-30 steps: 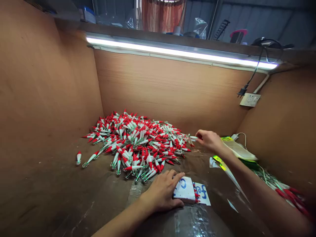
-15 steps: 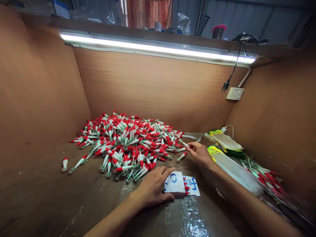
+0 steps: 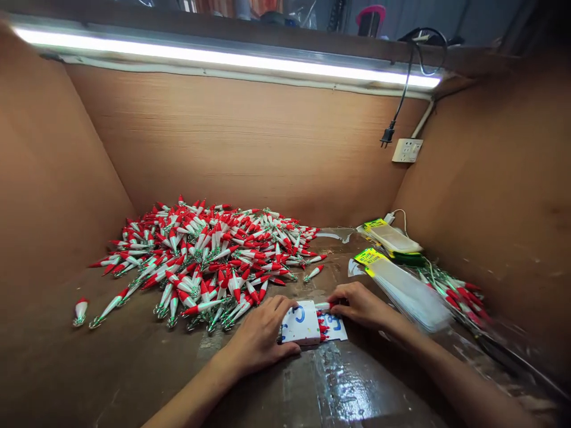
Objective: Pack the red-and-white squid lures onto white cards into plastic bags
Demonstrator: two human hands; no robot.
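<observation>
My left hand (image 3: 267,333) grips the left end of a small white holder (image 3: 300,326) marked in blue, with thumb below and fingers above. Several red lure tips (image 3: 323,330) stick out of its right side, over a white flap with blue writing (image 3: 336,328). At that side, my right hand (image 3: 354,302) pinches a red-and-white squid lure (image 3: 323,306) by its red end, its white body pointing left at the holder's upper corner. Beyond my left hand lies a large pile of like lures (image 3: 214,255) with green-looking hooks.
Clear plastic sleeves with yellow headers (image 3: 405,291) lie right of my right hand, with another sleeve stack (image 3: 395,235) behind. More lures (image 3: 464,297) lie at the far right. A black plug (image 3: 387,135) hangs near the wall socket (image 3: 407,150). Glossy tape (image 3: 341,380) covers part of the table.
My right hand has come from the pile's right edge toward me, bringing a lure to the holder's right side. My left hand stays on the holder. The view has shifted.
</observation>
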